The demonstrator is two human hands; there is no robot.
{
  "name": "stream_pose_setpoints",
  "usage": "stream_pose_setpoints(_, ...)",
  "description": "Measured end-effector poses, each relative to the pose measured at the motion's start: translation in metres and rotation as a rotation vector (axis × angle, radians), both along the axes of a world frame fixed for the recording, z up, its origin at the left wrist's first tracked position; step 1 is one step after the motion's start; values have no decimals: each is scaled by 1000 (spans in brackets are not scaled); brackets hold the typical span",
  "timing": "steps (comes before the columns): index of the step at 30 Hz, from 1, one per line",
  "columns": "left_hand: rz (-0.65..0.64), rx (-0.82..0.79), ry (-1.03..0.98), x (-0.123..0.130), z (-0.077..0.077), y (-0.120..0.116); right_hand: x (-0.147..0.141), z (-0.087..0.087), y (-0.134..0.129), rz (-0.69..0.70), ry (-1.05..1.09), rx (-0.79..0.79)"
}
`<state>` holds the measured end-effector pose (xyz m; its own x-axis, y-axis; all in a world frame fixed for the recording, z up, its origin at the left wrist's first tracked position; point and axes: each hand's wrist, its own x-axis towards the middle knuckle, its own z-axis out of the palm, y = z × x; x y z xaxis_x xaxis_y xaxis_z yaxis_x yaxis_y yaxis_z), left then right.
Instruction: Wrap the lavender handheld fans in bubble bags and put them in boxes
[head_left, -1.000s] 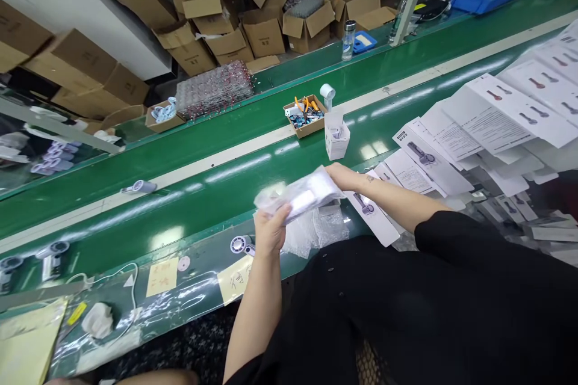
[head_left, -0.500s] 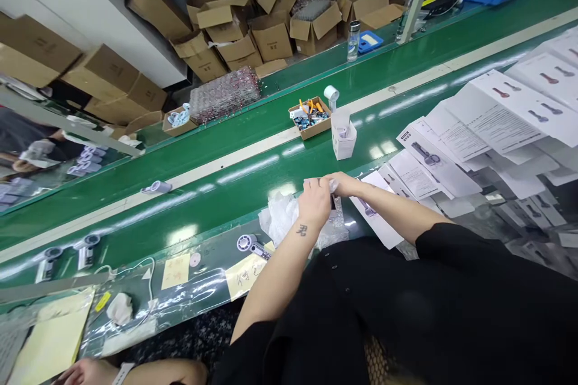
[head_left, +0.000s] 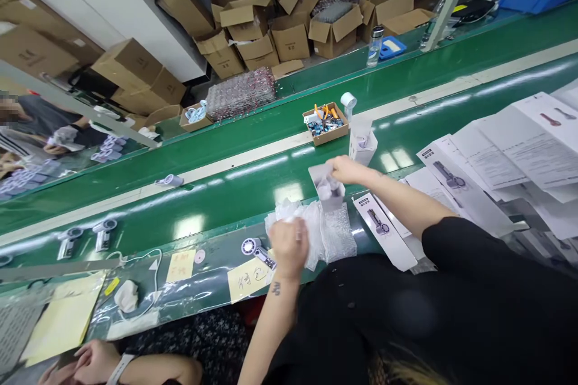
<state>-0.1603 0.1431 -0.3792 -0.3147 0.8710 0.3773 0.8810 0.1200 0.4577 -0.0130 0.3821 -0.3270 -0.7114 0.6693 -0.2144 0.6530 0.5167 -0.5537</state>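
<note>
Head: right hand (head_left: pixel 345 169) gripping, perhaps, bagged item (head_left: pixel 326 185)

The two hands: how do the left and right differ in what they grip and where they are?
The left hand is closed on crumpled bubble wrap at the near edge of the belt. The right hand reaches further out, pinching a small bagged item above the belt. Both grip clear plastic packaging.

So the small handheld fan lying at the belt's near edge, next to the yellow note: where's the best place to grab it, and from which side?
Probably by the handle. The handheld fan lies flat, its round head toward the far left and its slim handle pointing toward the left hand. A pinch across the handle from above, from the person's side, looks easiest; the bubble wrap bags beside it leave that end free.
</note>
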Motion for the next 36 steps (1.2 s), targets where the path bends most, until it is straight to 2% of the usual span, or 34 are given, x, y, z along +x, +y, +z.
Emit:
stream_pose_setpoints(2, 544, -107, -247, -40, -25, -17, -21, 4, 32, -39, 0, 38)
stream_pose_setpoints(3, 794, -247, -394, -57, -41, -27, -32, 3, 46, -58, -4, 45)
stream_pose_setpoints(4, 992, -389, -521, -68, -56, -35, -42, 1, 58, -70, -9, 44)
stream_pose_setpoints(5, 1101, -464, -589, -76, -71, -43, -52, -3, 69, -76, -17, 39)
stream_pose_setpoints(6, 1171, -526, -649, -78, -83, -49, -62, -8, 77, -75, -24, 30)
stream_pose_setpoints(8, 1198, -554, -724, -76, -102, -58, -75, -19, 90, -57, -28, 7)
stream_pose_setpoints(10, 1190, -538, -800, -70, -110, -64, -81, -27, 98, -44, -32, -20)
stream_pose_setpoints(13, 1173, -437, -899, -66, -104, -66, -73, -32, 101, -85, 66, -56)
stream_pose_setpoints(15, 1147, -338, -956, -61, -89, -59, -59, -30, 86, -228, 252, -51)
stream_pose_setpoints(17, 1029, -180, -1109, -45, -69, -43, -41, -31, 50, -394, 406, -168)
stream_pose_setpoints(18, 916, -84, -1229, -32, -58, -33, -32, -34, 25, -439, 434, -316)
stream_pose_setpoints(19, 756, 4, -1383, -16, -47, -21, -23, -37, -3, -439, 422, -556)
stream_pose_setpoints(20, 576, 17, -1499, 1, -38, -9, -16, -42, -32, -376, 392, -868)
stream_pose_setpoints(21, 398, -9, -1574, 19, -31, 1, -10, -47, -58, -329, 425, -1113)
stream_pose_setpoints(22, 241, -48, -1635, 36, -27, 9, -3, -52, -80, -359, 524, -1249)
stream_pose_setpoints(23, 120, -98, -1661, 50, -27, 13, 3, -56, -96, -420, 646, -1320)
stream_pose_setpoints(24, 15, -154, -1631, 61, -29, 14, 11, -58, -106, -525, 779, -1311)
stream_pose_setpoints(26, -227, -301, -1382, 70, -44, 7, 32, -55, -110, -730, 952, -1207)
stream_pose_setpoints(29, -675, -559, -619, 62, -74, -7, 74, -39, -103, -848, 958, -1104)
stream_pose_setpoints(30, -774, -627, -362, 59, -84, -10, 88, -33, -104, -859, 931, -1089)
stream_pose_setpoints(31, -830, -678, -157, 56, -92, -10, 101, -28, -108, -871, 902, -1079)
stream_pose_setpoints(33, -854, -733, 74, 54, -103, -8, 121, -22, -124, -896, 856, -1095)
stream_pose_setpoints(36, -838, -747, 130, 57, -107, -2, 140, -25, -160, -945, 857, -1158)
